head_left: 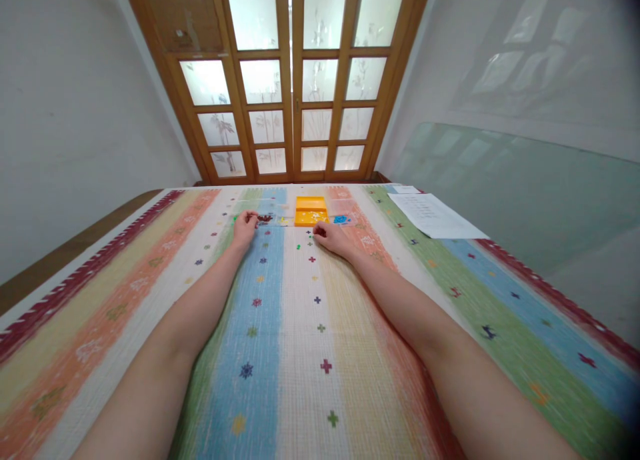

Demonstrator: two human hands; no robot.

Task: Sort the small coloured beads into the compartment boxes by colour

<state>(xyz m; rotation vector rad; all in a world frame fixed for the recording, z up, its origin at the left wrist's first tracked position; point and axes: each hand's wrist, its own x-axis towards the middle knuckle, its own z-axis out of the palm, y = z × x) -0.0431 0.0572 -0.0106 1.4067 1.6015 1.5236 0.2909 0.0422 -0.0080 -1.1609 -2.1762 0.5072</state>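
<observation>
Both hands work among tiny coloured pieces at the far end of the cloth.

The dark red pieces lie in a small heap just left of the orange tray. The left hand has its curled fingers touching this heap, but I cannot tell if it already pinches one. The right hand rests just in front of the tray, also curled, and whether it holds something is too small to see. Blue pieces lie just right of the tray. I think it is best to keep both wrists resting on the striped cloth, take one piece at a time with the fingertips, and not sweep the heaps. A sheet of paper lies well apart on the right.
</observation>
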